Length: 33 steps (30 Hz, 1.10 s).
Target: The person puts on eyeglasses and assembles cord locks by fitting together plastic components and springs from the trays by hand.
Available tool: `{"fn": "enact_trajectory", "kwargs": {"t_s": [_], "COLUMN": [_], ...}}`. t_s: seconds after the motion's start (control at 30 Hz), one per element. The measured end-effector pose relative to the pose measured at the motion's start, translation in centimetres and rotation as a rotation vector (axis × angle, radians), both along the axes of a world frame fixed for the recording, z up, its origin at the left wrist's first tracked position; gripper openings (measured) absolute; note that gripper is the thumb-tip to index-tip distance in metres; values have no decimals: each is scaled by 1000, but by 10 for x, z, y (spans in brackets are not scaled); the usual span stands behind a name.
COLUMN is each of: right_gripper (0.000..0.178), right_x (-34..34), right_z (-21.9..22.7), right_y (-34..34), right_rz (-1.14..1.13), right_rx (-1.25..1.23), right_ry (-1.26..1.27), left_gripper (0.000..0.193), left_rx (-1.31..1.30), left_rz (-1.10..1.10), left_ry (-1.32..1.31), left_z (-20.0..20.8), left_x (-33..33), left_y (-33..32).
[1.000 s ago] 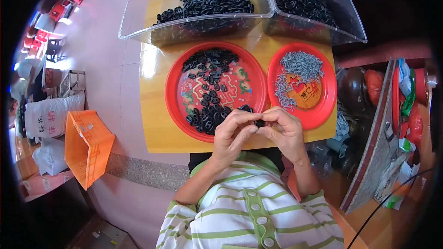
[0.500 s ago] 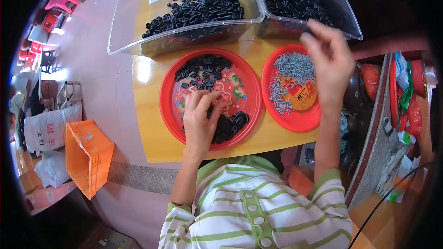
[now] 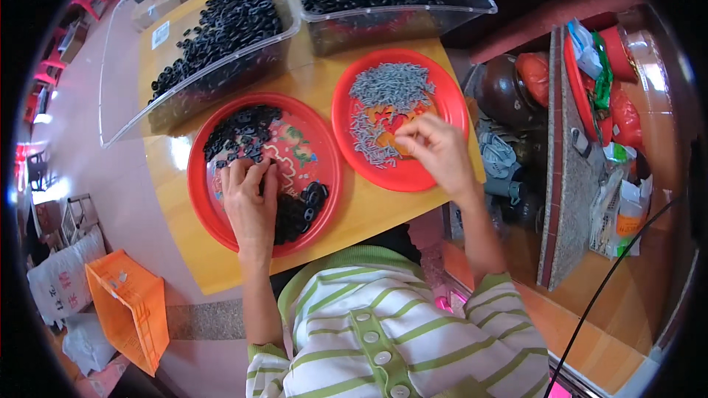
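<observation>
My left hand [image 3: 249, 195] is over a round red tray [image 3: 193, 177], its fingers closed in a pinch; what they hold is hidden. Small flat black plastic pieces [image 3: 240, 133] lie along the tray's far side. Nearer me, beside my left hand, is a heap of rounded black pieces with holes [image 3: 313, 199]. My right hand [image 3: 439, 149] hangs over a second red tray [image 3: 453, 114], thumb and fingertips together; anything between them is too small to make out. That tray holds many thin grey metal pins or screws [image 3: 391, 85].
Two clear plastic bins [image 3: 299, 18] heaped with black oval pieces [image 3: 228, 22] stand at the table's far side. An orange crate [image 3: 133, 309] sits on the floor at left, near a white sack [image 3: 66, 276]. At right are a brown jar [image 3: 509, 92] and a stone-edged ledge [image 3: 568, 199].
My right hand has come down from beside the far bin to above the pins, its fingers closing. My left hand stays at the black pieces. The whole view has shifted and turned.
</observation>
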State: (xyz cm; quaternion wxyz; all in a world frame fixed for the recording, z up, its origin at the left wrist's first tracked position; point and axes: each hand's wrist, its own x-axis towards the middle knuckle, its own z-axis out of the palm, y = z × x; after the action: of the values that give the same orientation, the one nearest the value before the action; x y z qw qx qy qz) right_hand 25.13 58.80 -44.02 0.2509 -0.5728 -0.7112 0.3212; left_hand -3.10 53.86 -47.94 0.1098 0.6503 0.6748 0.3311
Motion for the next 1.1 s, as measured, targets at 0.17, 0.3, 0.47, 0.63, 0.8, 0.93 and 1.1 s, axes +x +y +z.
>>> {"fn": "enact_trajectory", "kwargs": {"t_s": [0.17, 0.3, 0.47, 0.63, 0.8, 0.93, 1.1], "right_gripper": [10, 12, 9, 10, 11, 13, 15], "right_x": [11, 15, 17, 18, -6, -33, -51], "right_z": [-22, -36, -40, -40, -5, 13, 12], "right_y": [-28, -32, -32, -32, -49, -55, -49], "right_rz": [-77, -76, -34, -64, -42, 200, 335], "right_rx": [24, 101, 208, 189, 29, 88, 218], "right_ry": [22, 22, -71, -67, 182, 142, -30], "left_gripper": [10, 7, 12, 9, 8, 9, 14], "left_rx": [25, -87, -258, -373, -446, -432, -421], "left_rz": [-4, 26, -17, -99, -121, -133, -181], "left_ry": [-186, -752, -1309, -1612, -1607, -1543, -1412], "left_z": [10, 10, 13, 13, 14, 15, 11], "left_x": [6, 24, 47, 63, 70, 69, 63], "left_y": [-4, -25, -43, -53, -53, -50, -51]}}
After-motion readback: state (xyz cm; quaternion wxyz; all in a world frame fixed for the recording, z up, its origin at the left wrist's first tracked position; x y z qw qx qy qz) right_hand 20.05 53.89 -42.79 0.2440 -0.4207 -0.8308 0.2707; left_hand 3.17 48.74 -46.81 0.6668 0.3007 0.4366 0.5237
